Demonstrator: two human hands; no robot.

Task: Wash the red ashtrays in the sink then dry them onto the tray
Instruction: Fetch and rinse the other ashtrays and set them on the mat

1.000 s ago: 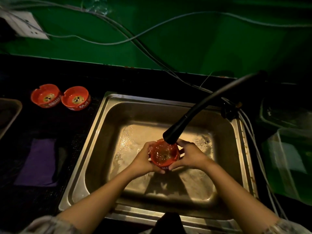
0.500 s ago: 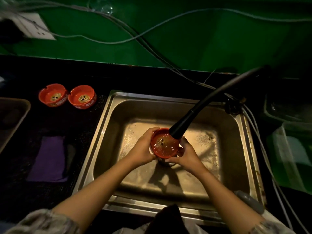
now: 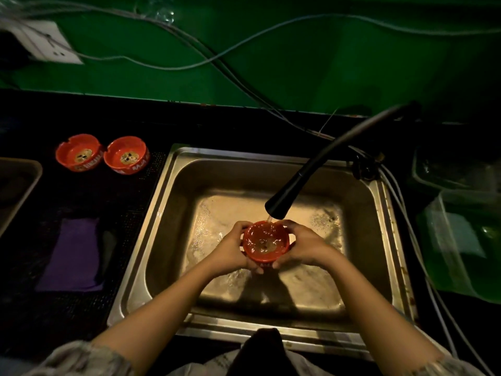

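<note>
Both hands were what I saw first in the head view. My left hand (image 3: 230,251) curled round the left side of a red ashtray (image 3: 265,241), and my right hand (image 3: 303,246) curled round its right side, fingers wrapped over the rim and thumbs near the front edge. Between them the ashtray sat upright, mouth up, held above the floor of the steel sink (image 3: 168,213) and not touching it. Water stood in its bowl, and a thin stream fell into its far edge from the black faucet spout (image 3: 282,203), whose nozzle hung just above and behind the ashtray. I could see the sink floor wet and foamy around the hands, with their shadow falling toward the near wall.

On the dark desk (image 3: 81,316) to the left of the sink, two more red ashtrays stood upright, touching or nearly touching each other: the far-left ashtray (image 3: 79,152) and the second ashtray (image 3: 126,155), both with something dark at the bottom of their bowls. Nearer me on that side lay a purple cloth (image 3: 71,253), flat. At the left edge I saw the corner of a metal tray (image 3: 32,180); its contents were too dim to tell. Cables (image 3: 189,50) ran across the green wall (image 3: 325,63) behind the sink, and a white socket plate (image 3: 46,40) sat at upper left. Clear plastic containers (image 3: 455,240) stood to the right of the sink.
</note>
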